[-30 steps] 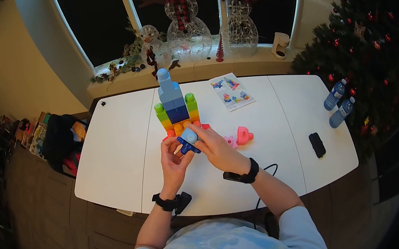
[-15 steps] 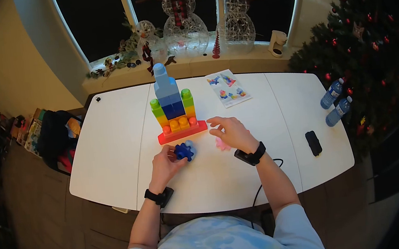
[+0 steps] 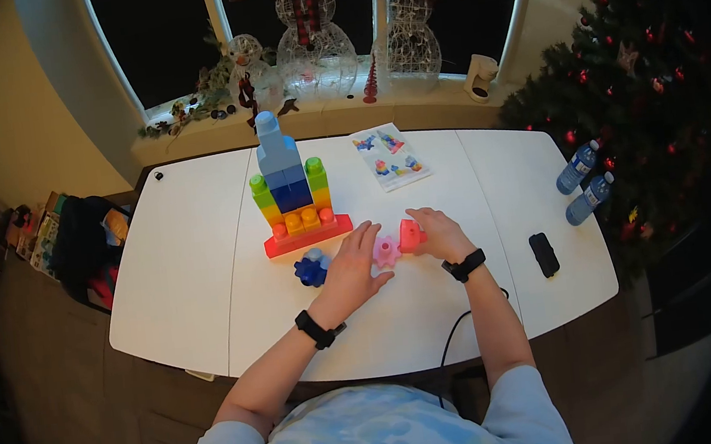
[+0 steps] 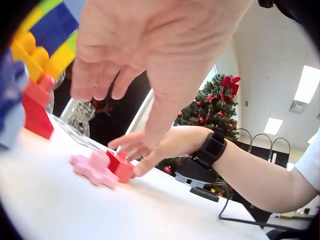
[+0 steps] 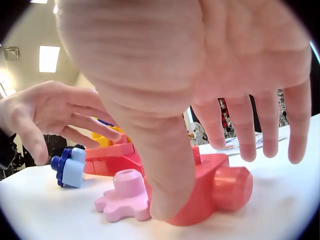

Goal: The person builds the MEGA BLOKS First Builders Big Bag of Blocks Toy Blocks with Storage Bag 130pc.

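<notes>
My left hand [image 3: 351, 274] hovers over the table with fingers extended and nothing in them, left of a pink gear-shaped block [image 3: 385, 252]. Beside that gear, my right hand [image 3: 441, 237] is at a red-pink toy block [image 3: 411, 235] with a round stud on its side. In the right wrist view the thumb lies along the red-pink block [image 5: 232, 187], while the other fingers stretch out straight past it. A dark blue gear joined to a light blue block [image 3: 312, 267] lies on the table left of my left hand.
A tower of building blocks [image 3: 289, 186] on a red base stands behind the loose pieces. Farther back lies a picture sheet [image 3: 392, 157]. Two water bottles [image 3: 589, 200] and a black case [image 3: 544, 255] are at the right; a cable [image 3: 450, 338] crosses the front edge.
Both hands first held the blue gear piece. The right hand left it and moved right to the red-pink block; then the left hand put it down and moved right toward the pink gear.
</notes>
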{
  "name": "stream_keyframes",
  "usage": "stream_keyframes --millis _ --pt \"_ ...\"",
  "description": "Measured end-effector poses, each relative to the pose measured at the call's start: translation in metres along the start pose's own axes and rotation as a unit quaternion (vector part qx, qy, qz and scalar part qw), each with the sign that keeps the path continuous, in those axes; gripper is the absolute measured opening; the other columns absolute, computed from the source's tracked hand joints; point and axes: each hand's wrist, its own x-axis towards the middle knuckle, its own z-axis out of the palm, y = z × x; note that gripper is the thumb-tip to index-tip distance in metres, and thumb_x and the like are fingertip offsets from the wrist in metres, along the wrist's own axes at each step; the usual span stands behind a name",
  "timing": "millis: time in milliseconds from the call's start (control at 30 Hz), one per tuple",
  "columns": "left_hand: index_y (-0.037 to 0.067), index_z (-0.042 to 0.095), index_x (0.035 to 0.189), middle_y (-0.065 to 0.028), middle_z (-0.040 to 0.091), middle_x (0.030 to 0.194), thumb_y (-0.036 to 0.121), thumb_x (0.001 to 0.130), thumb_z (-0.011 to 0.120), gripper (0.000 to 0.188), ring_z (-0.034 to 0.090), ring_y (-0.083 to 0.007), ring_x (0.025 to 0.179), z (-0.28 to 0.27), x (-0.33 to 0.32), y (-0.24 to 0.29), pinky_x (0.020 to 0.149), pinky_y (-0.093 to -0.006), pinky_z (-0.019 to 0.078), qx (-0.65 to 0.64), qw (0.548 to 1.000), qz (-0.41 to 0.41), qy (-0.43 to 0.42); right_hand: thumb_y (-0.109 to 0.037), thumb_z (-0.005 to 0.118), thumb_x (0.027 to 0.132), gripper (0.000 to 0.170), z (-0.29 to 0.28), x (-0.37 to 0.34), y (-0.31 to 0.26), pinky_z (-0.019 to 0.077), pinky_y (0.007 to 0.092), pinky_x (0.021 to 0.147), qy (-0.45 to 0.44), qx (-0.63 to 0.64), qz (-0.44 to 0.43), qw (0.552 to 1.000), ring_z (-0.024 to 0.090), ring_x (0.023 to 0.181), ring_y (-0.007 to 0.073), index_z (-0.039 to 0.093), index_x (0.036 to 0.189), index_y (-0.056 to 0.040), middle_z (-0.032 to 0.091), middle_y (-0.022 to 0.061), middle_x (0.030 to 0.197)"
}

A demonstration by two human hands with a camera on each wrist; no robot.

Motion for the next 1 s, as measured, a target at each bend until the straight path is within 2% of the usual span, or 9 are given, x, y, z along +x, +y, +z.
stream_keyframes --millis 100,167,267,367,500,600,733,833,1000 --pt "0.002 0.048 0.142 -0.0205 0.054 0.142 0.024 0.072 0.091 0.085 0.056 -0.0393 0.125 0.039 0.012 -0.014 0.104 -0.0434 0.0502 0.048 0.998 -0.026 -0.036 -0.022 0.088 0.070 0.080 0.010 0.002 -0.004 0.0549 0.0442 0.098 -0.015 -0.006 0.026 1.000 0.059 0.122 0.0338 0.054 0.141 -0.0071 0.062 0.0141 0.128" --pt "0.001 0.058 0.128 -0.0184 0.063 0.124 0.022 0.075 0.086 0.063 0.060 -0.0381 0.119 0.047 0.021 -0.018 0.098 -0.0434 0.0542 0.033 0.986 -0.100 -0.127 -0.023 0.089 0.069 0.079 0.014 0.003 -0.002 0.0547 0.0443 0.097 -0.018 -0.002 0.040 0.999 0.058 0.123 0.0334 0.055 0.138 -0.0064 0.062 0.0142 0.126" --pt "0.002 0.065 0.126 -0.0162 0.070 0.113 0.025 0.073 0.087 0.062 0.067 -0.0342 0.107 0.053 0.028 -0.024 0.095 -0.0429 0.0552 0.039 0.973 -0.143 -0.175 -0.025 0.090 0.069 0.071 0.022 0.003 0.005 0.0551 0.0449 0.095 0.016 0.026 0.012 0.999 0.060 0.119 0.0349 0.057 0.129 -0.0050 0.062 0.0141 0.124" --pt "0.001 0.069 0.123 -0.0160 0.072 0.107 0.027 0.073 0.087 0.059 0.070 -0.0324 0.097 0.050 0.024 -0.027 0.090 -0.0426 0.0571 0.040 0.983 -0.131 -0.120 -0.022 0.088 0.072 0.062 0.015 0.006 0.003 0.0555 0.0453 0.093 0.027 0.078 0.022 0.996 0.061 0.115 0.0374 0.058 0.124 -0.0057 0.061 0.0135 0.122" --pt "0.002 0.066 0.130 -0.0135 0.073 0.113 0.027 0.076 0.087 0.063 0.071 -0.0265 0.101 0.023 0.019 -0.029 0.089 -0.0387 0.0574 -0.041 0.982 -0.158 -0.099 -0.009 0.083 0.072 0.057 -0.005 -0.002 -0.010 0.0553 0.0455 0.093 0.093 0.150 0.033 0.984 0.062 0.113 0.0396 0.058 0.123 -0.0042 0.059 0.0158 0.123" --pt "0.002 0.061 0.139 -0.0080 0.069 0.123 0.018 0.091 0.079 0.054 0.067 -0.0157 0.116 -0.007 0.018 -0.024 0.096 -0.0304 0.0538 -0.420 0.854 -0.297 -0.076 -0.002 0.081 0.070 0.057 -0.019 -0.016 -0.031 0.0546 0.0454 0.095 0.112 0.173 0.011 0.979 0.062 0.113 0.0400 0.059 0.123 -0.0034 0.059 0.0173 0.121" --pt "0.002 0.056 0.144 -0.0071 0.067 0.127 0.015 0.094 0.075 0.055 0.064 -0.0146 0.118 -0.018 0.014 -0.020 0.104 -0.0300 0.0498 -0.512 0.811 -0.281 -0.029 -0.001 0.081 0.068 0.063 -0.023 -0.025 -0.065 0.0536 0.0445 0.096 0.074 0.208 -0.061 0.974 0.061 0.111 0.0394 0.059 0.127 -0.0019 0.058 0.0171 0.117" --pt "0.001 0.056 0.144 -0.0056 0.066 0.130 0.018 0.097 0.072 0.053 0.062 -0.0144 0.120 -0.022 0.009 -0.012 0.107 -0.0315 0.0488 -0.518 0.812 -0.266 -0.026 -0.003 0.082 0.067 0.067 -0.026 -0.028 -0.090 0.0530 0.0441 0.096 0.081 0.151 -0.081 0.982 0.060 0.110 0.0384 0.058 0.130 0.0009 0.058 0.0170 0.115" --pt "0.003 0.052 0.149 -0.0071 0.061 0.140 0.019 0.101 0.067 0.053 0.059 -0.0149 0.128 -0.022 -0.004 -0.026 0.112 -0.0332 0.0451 -0.603 0.753 -0.263 -0.013 -0.006 0.081 0.067 0.059 -0.030 -0.033 -0.109 0.0536 0.0463 0.092 0.129 0.116 -0.115 0.978 0.060 0.106 0.0405 0.056 0.120 0.0021 0.056 0.0199 0.117"
